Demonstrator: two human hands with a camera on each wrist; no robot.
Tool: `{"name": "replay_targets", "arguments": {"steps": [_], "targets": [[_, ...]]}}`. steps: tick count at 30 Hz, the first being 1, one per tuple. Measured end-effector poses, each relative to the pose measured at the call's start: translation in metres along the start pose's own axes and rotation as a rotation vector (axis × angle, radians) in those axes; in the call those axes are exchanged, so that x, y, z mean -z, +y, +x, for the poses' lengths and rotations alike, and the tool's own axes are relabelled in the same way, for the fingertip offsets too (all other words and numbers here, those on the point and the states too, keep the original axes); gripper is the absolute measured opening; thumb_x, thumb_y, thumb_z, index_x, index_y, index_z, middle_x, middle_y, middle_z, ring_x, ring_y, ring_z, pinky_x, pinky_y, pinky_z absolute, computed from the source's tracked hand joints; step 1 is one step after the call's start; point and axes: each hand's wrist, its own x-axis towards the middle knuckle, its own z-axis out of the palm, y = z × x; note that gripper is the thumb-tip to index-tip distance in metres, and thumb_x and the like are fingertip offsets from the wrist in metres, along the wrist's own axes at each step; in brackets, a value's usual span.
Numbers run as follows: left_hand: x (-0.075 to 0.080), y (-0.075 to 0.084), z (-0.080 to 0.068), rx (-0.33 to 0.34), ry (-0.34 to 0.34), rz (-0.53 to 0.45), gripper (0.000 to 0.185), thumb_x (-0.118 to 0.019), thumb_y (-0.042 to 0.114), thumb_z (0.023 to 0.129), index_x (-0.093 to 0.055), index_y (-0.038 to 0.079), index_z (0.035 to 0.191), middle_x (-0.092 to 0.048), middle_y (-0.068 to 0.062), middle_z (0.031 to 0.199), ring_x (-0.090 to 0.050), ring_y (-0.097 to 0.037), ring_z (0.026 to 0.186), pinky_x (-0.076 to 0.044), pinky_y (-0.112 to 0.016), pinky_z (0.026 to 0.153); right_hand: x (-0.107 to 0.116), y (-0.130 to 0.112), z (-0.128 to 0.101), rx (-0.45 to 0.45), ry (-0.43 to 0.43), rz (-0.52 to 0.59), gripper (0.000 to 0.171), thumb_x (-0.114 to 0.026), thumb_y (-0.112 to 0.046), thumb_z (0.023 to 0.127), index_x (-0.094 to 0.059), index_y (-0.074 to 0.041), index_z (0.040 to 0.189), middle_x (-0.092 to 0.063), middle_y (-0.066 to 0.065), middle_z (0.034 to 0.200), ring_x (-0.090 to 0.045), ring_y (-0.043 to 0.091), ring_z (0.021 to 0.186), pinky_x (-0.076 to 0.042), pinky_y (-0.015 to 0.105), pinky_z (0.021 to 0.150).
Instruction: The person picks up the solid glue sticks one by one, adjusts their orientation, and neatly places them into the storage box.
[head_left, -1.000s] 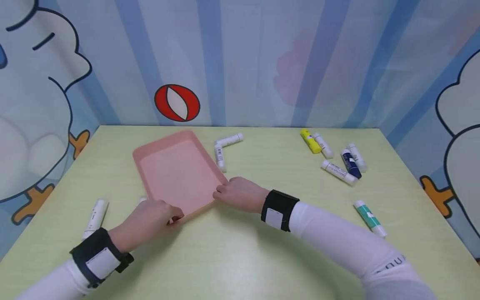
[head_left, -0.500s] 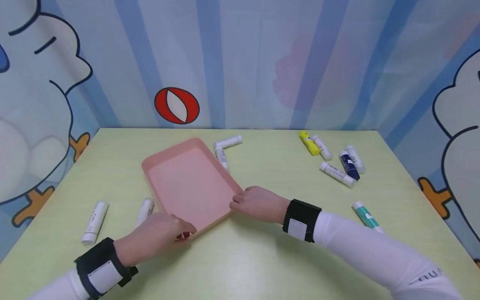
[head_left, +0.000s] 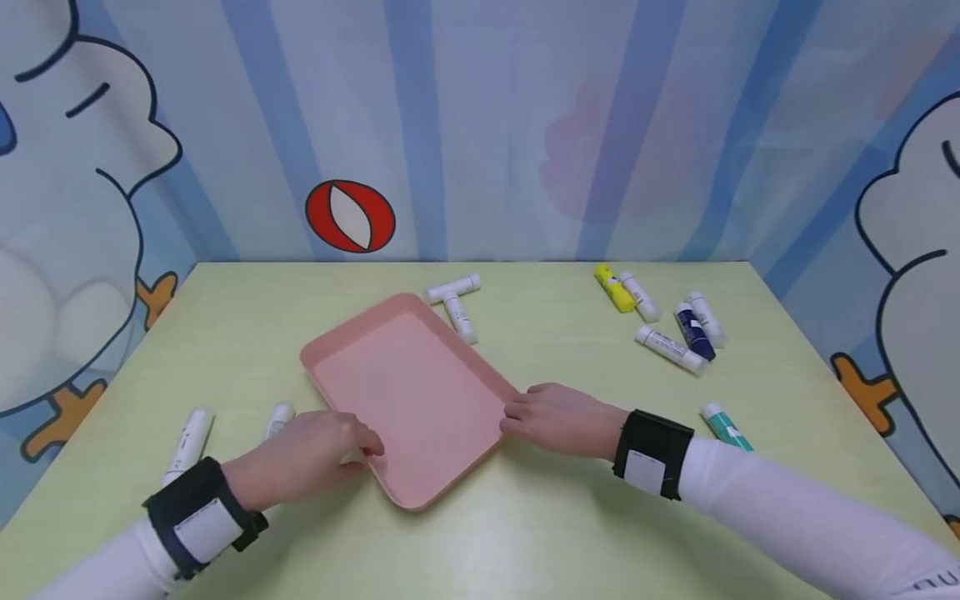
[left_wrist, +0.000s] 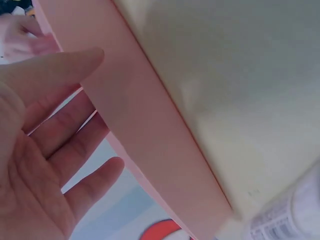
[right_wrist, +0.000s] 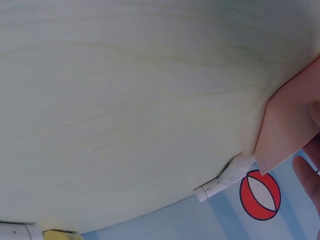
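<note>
Green table [head_left: 525, 533]: both grips, fingers straight, touch pink tray [head_left: 412, 392] edges.

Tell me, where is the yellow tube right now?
In the head view, the yellow tube lies at the far right of the green table, near the back wall, right beside a white tube and away from the pink tray.

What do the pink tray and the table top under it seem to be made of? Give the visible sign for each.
Pink tray: probably moulded plastic, matte; one even colour, rounded corners, a thin raised rim.
Table top: looks like pale green wood-grain laminate or coated board; faint grain lines show in the right wrist view, with a soft sheen. Which of these it is stays uncertain.
</note>
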Motion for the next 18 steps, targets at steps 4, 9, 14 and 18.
{"name": "replay_targets", "arguments": {"steps": [4, 9, 14, 18], "targets": [[0.003, -0.016, 0.002, 0.001, 0.029, 0.044, 0.022, -0.081, 0.004, 0.077, -0.075, 0.012, 0.096, -0.070, 0.007, 0.088, -0.062, -0.008, 0.080, -0.055, -0.033, 0.074, -0.002, 0.001, -0.013, 0.009, -0.001, -0.014, 0.018, -0.070, -0.005, 0.088, -0.061, -0.013, 0.101, -0.057, -0.004, 0.086, -0.049, 0.010, 0.076, -0.045, 0.024, 0.073], [0.003, -0.033, 0.000, 0.008, 0.066, 0.071, 0.021, -0.080, 0.002, 0.077, -0.075, 0.012, 0.095, -0.070, 0.006, 0.087, -0.064, -0.010, 0.081, -0.055, -0.035, 0.075, -0.006, 0.004, -0.029, -0.016, -0.014, 0.023, 0.017, -0.068, -0.004, 0.088, -0.061, -0.013, 0.101, -0.057, -0.003, 0.090, -0.050, 0.012, 0.079, -0.046, 0.026, 0.075], [0.001, -0.038, 0.000, 0.001, 0.090, 0.078, 0.018, -0.079, 0.002, 0.078, -0.075, 0.011, 0.092, -0.070, 0.007, 0.085, -0.063, -0.008, 0.078, -0.055, -0.034, 0.074, -0.008, 0.011, -0.046, -0.090, -0.033, 0.091, 0.020, -0.068, -0.002, 0.089, -0.064, -0.012, 0.105, -0.064, 0.001, 0.103, -0.058, 0.016, 0.092, -0.049, 0.031, 0.086], [-0.001, -0.032, 0.004, -0.037, 0.094, 0.080, 0.017, -0.079, 0.002, 0.078, -0.075, 0.011, 0.091, -0.069, 0.007, 0.082, -0.060, -0.005, 0.072, -0.054, -0.032, 0.071, -0.009, 0.018, -0.058, -0.138, -0.041, 0.092, 0.024, -0.070, 0.001, 0.085, -0.066, -0.010, 0.107, -0.066, 0.004, 0.109, -0.061, 0.020, 0.100, -0.049, 0.035, 0.091]]}}
